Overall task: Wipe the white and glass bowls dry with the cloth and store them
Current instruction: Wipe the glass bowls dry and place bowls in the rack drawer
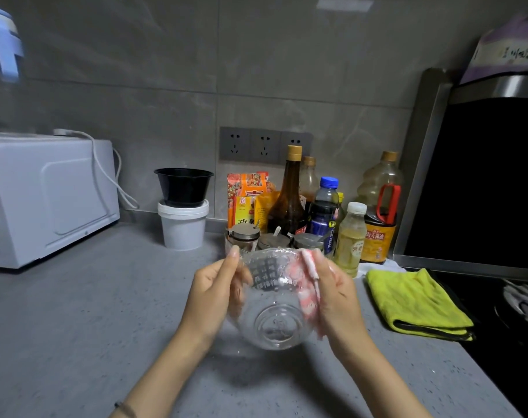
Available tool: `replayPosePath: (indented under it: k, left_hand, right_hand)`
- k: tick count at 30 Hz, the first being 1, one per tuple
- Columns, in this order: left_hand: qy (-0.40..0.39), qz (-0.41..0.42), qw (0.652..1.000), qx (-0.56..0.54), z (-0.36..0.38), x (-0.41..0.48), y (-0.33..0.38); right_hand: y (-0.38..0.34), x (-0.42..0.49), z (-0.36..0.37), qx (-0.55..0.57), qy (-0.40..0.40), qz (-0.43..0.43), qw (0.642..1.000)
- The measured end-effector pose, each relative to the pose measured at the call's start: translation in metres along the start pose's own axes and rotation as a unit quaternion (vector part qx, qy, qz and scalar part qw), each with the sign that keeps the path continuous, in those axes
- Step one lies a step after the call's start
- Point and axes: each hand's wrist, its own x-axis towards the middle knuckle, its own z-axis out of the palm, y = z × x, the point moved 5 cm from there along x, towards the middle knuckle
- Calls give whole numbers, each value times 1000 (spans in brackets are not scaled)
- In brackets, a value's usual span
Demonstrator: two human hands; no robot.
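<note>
A clear glass bowl (273,309) is held above the grey counter (84,312), tipped with its base toward me and its mouth facing away. My left hand (214,297) grips the bowl's left side, thumb up along the rim. My right hand (336,294) holds a pink and white cloth (309,285) pinched over the bowl's right rim, part of it lying inside the glass. No white bowl shows in this view.
A white microwave (45,197) stands at the left. A black bowl (183,186) sits on a white tub (183,226) by the wall. Bottles (289,200) and seasoning jars (243,236) crowd behind the bowl. A yellow-green cloth (413,303) lies right, beside the black stove (513,321).
</note>
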Motion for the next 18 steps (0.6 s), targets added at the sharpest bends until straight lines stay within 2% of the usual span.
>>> replayPosePath:
  k: [4,8,11,16,18]
  left_hand:
    - [-49,58,996,46,7,-1,10]
    - [-23,114,987,115,10,-6,16]
    - [38,93,990,101,1,-5,13]
    - [221,16,975,5,-31,4,1]
    - [234,4,972,3,-34,5,-1]
  right_hand:
    - [-6,-4,8,-77,-71,-81,991]
    - [-4,-9,16,-111,-62,-114,985]
    - [-8,-12,18,-155,-56,-158,974]
    - [-7,-33,44,-270,-120,-276,915]
    - [-9,-38,49,-310,-98,-313,893]
